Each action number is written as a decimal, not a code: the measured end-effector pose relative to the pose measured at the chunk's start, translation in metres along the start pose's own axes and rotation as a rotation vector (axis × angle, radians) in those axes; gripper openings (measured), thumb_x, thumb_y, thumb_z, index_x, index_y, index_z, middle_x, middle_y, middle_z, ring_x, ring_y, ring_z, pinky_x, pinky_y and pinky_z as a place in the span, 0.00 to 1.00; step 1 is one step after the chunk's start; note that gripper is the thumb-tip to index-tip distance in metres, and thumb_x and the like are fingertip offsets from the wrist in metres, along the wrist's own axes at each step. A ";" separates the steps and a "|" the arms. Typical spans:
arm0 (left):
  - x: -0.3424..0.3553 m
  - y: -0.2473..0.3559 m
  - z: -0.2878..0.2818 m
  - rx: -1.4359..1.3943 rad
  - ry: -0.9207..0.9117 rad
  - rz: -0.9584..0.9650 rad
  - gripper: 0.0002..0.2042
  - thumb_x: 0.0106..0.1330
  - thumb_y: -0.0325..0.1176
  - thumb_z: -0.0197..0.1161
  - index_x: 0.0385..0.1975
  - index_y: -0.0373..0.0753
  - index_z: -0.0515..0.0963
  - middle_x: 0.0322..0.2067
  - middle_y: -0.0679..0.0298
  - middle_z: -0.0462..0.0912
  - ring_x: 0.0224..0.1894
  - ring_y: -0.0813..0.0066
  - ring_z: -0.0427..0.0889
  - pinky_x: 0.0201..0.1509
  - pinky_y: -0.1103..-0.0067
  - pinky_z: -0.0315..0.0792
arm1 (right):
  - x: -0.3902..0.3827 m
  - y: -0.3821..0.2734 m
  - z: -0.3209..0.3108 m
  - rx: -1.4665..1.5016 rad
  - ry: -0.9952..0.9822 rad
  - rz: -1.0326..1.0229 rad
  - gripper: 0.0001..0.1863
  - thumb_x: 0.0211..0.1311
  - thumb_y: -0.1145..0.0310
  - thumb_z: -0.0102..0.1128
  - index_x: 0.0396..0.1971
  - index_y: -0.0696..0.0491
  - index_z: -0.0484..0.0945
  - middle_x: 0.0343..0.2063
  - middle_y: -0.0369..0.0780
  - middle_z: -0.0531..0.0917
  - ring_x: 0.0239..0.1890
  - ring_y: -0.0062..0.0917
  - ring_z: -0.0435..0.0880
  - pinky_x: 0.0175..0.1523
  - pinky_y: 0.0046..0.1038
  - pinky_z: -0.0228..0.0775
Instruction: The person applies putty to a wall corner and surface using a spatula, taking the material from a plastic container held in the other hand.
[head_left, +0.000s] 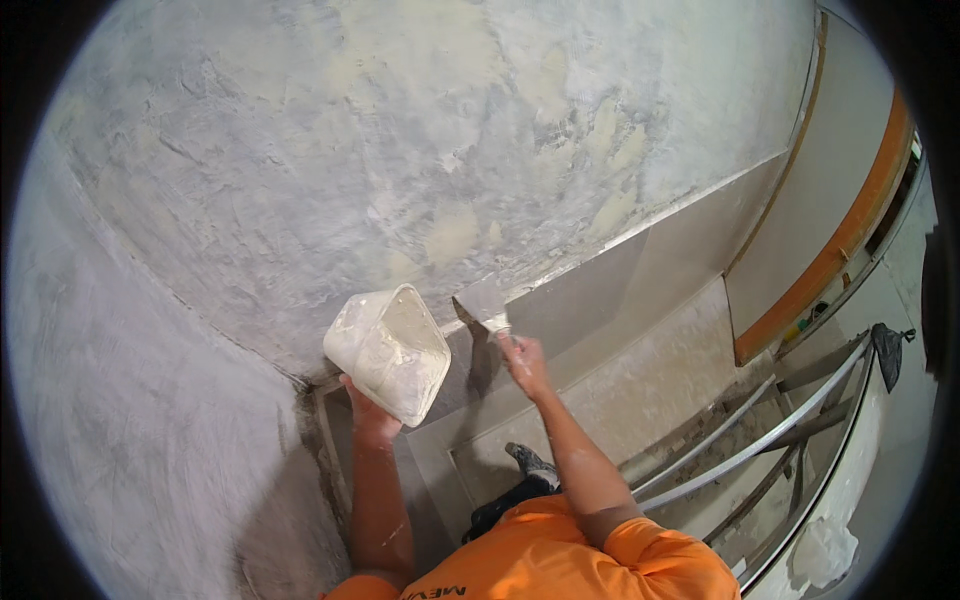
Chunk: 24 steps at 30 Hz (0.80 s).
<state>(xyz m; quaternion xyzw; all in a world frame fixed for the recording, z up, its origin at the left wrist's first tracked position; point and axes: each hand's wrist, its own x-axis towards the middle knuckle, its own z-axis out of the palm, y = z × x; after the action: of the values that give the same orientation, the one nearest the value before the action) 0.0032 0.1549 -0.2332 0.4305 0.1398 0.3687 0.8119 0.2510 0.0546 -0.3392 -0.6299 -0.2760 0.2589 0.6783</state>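
A building site indoors: rough freshly plastered wall (330,150), dusty floor (650,390), loose metal rails (760,440) lying about.

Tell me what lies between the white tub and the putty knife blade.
Nothing: the head view shows only bare grey wall between the white tub and the putty knife.

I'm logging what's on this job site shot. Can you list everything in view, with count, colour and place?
Plastered wall: one, grey-white with yellowish patches, fills upper and left picture.
Tub: one, white, smeared with plaster, centre, held from below.
Putty knife: one, grey blade, centre, blade at the wall's lower edge.
Tiled skirting: one band, grey-beige, below the plaster.
Orange strip: one, right side.
Metal rails: several, silver, lower right.
Dark bag: one, far right, hanging on a rail.
Shoe: one, dark and spattered, lower centre.
Orange shirt: one, bottom edge.
Left hand: one, holds the tub.
Right hand: one, holds the putty knife.
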 end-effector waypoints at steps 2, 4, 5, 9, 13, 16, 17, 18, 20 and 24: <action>-0.002 -0.002 -0.009 -0.002 -0.005 0.044 0.50 0.55 0.75 0.54 0.73 0.48 0.53 0.70 0.65 0.62 0.70 0.61 0.64 0.71 0.59 0.63 | 0.000 0.002 0.029 0.016 -0.039 0.014 0.29 0.68 0.43 0.59 0.13 0.49 0.68 0.14 0.27 0.66 0.19 0.12 0.61 0.23 0.24 0.51; -0.002 -0.003 -0.008 -0.016 0.000 0.092 0.49 0.56 0.75 0.53 0.73 0.49 0.54 0.70 0.66 0.62 0.70 0.61 0.64 0.72 0.59 0.63 | -0.001 0.032 0.048 0.204 -0.066 0.079 0.29 0.68 0.45 0.60 0.14 0.49 0.68 0.14 0.26 0.66 0.18 0.13 0.61 0.23 0.24 0.51; 0.002 -0.001 -0.002 -0.024 -0.012 0.115 0.49 0.56 0.75 0.52 0.73 0.50 0.54 0.70 0.66 0.62 0.70 0.61 0.64 0.72 0.59 0.62 | 0.004 0.060 0.047 0.344 -0.110 0.137 0.29 0.66 0.43 0.61 0.15 0.51 0.70 0.14 0.28 0.68 0.18 0.15 0.64 0.23 0.25 0.55; 0.003 -0.006 -0.032 -0.049 0.074 0.084 0.49 0.57 0.75 0.50 0.73 0.49 0.53 0.70 0.65 0.61 0.70 0.61 0.63 0.73 0.60 0.61 | -0.040 0.145 0.008 -0.261 -0.027 0.357 0.23 0.68 0.49 0.61 0.18 0.49 0.74 0.16 0.29 0.71 0.16 0.15 0.66 0.22 0.23 0.56; 0.004 0.003 -0.007 0.050 -0.040 0.162 0.48 0.60 0.74 0.48 0.74 0.46 0.51 0.71 0.64 0.59 0.71 0.61 0.60 0.74 0.60 0.58 | -0.066 0.171 -0.057 0.101 -0.096 0.428 0.19 0.67 0.53 0.63 0.21 0.50 0.75 0.16 0.29 0.71 0.18 0.15 0.67 0.24 0.23 0.58; 0.005 0.002 -0.005 0.015 0.003 0.152 0.48 0.60 0.74 0.48 0.74 0.45 0.51 0.71 0.63 0.58 0.72 0.61 0.59 0.75 0.61 0.57 | -0.059 0.141 -0.075 -0.071 -0.155 0.254 0.25 0.68 0.46 0.60 0.24 0.56 0.77 0.16 0.29 0.70 0.21 0.17 0.66 0.29 0.26 0.62; 0.007 0.002 -0.002 -0.016 0.008 0.157 0.48 0.61 0.73 0.49 0.74 0.45 0.50 0.72 0.63 0.58 0.72 0.61 0.59 0.75 0.61 0.57 | -0.051 0.131 -0.074 -0.008 -0.116 0.183 0.25 0.70 0.48 0.57 0.25 0.56 0.76 0.18 0.30 0.70 0.23 0.17 0.66 0.31 0.26 0.62; 0.008 0.000 -0.003 -0.020 0.012 0.146 0.48 0.61 0.73 0.49 0.74 0.45 0.50 0.72 0.63 0.58 0.72 0.61 0.59 0.75 0.61 0.57 | -0.044 0.122 -0.071 0.051 -0.076 0.116 0.24 0.72 0.50 0.55 0.26 0.57 0.75 0.20 0.31 0.70 0.25 0.18 0.66 0.33 0.25 0.62; 0.005 -0.003 -0.009 -0.014 -0.016 0.200 0.48 0.61 0.73 0.49 0.74 0.45 0.51 0.72 0.63 0.57 0.72 0.61 0.59 0.75 0.61 0.57 | -0.033 0.084 -0.051 -0.019 -0.026 -0.107 0.22 0.74 0.52 0.51 0.32 0.58 0.75 0.26 0.33 0.73 0.31 0.20 0.68 0.38 0.26 0.64; 0.000 -0.001 -0.006 0.044 -0.023 0.238 0.46 0.63 0.72 0.47 0.74 0.46 0.51 0.72 0.64 0.58 0.72 0.61 0.59 0.75 0.61 0.56 | -0.005 0.018 -0.007 -0.139 -0.080 -0.220 0.20 0.73 0.53 0.52 0.36 0.58 0.76 0.28 0.34 0.75 0.33 0.20 0.70 0.39 0.27 0.65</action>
<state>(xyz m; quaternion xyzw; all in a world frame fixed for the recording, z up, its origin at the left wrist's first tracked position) 0.0005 0.1585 -0.2376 0.4660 0.0866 0.4545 0.7541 0.2523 0.0474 -0.3574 -0.6305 -0.3872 0.1881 0.6459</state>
